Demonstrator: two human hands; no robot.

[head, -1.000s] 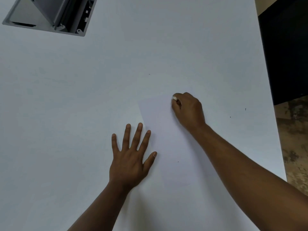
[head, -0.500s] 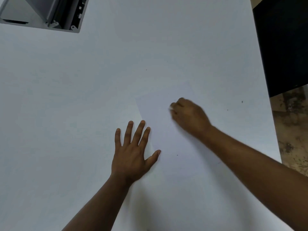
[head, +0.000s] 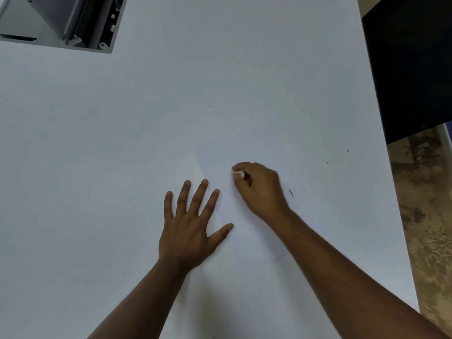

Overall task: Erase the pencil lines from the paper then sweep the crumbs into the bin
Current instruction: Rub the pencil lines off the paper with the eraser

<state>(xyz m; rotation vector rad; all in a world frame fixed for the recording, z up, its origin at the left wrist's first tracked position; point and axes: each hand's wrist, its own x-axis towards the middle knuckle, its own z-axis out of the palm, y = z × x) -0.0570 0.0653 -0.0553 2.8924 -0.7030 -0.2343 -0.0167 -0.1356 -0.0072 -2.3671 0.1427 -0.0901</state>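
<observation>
A white sheet of paper lies on the white table, barely standing out from it. My left hand rests flat with spread fingers on the paper's left edge. My right hand pinches a small white eraser and presses it onto the sheet just right of my left fingers. A small dark crumb lies to the right of my right hand. No pencil lines can be made out on the paper.
A grey cable box is sunk into the table at the far left corner. Tiny dark specks dot the table to the right. The table's right edge runs beside a black object and a brown mottled floor.
My right hand with the eraser has slid down the paper toward me and closer to my left hand. My left hand has stayed flat on the sheet.
</observation>
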